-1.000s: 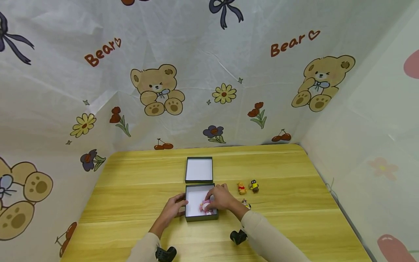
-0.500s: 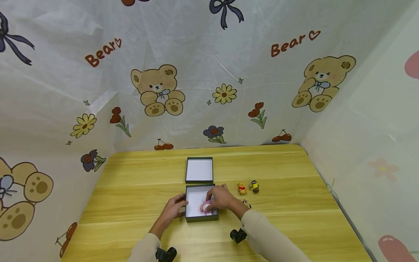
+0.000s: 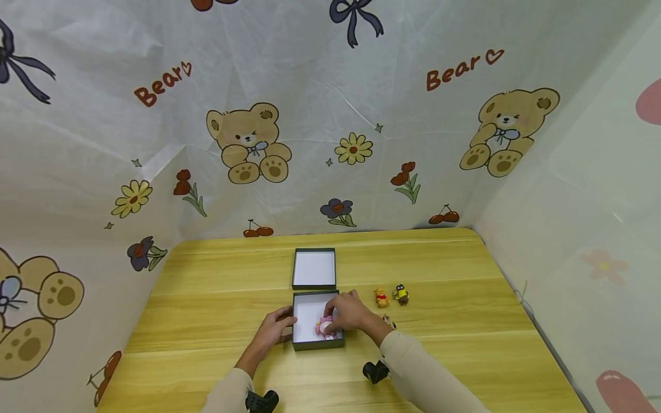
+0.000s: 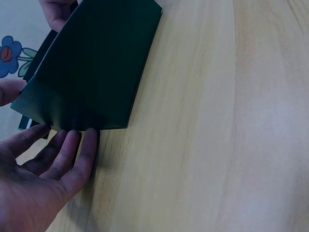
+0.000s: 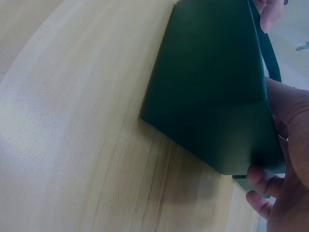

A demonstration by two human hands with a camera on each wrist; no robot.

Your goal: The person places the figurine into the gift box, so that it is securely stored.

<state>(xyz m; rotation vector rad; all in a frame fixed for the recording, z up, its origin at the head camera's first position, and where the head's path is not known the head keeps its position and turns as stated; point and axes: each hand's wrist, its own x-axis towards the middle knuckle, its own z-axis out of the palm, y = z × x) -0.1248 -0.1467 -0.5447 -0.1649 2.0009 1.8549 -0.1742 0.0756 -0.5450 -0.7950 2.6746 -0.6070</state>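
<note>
A dark green open box with a white inside stands on the table. My right hand reaches over its right wall. It pinches a small pink figurine inside the box, partly hidden by the fingers. On the opposite side my left hand holds the box's left wall. Its thumb lies at the rim and the fingertips touch the outer side. In the right wrist view two fingers of the right hand lie against the box's outer wall; the figurine is hidden there.
A dark-edged lid lies inside-up just behind the box. Right of the box stand a yellow bear figurine in red and a yellow-and-brown figurine. Another small figurine is partly hidden by the right wrist. Patterned cloth hangs behind the wooden table.
</note>
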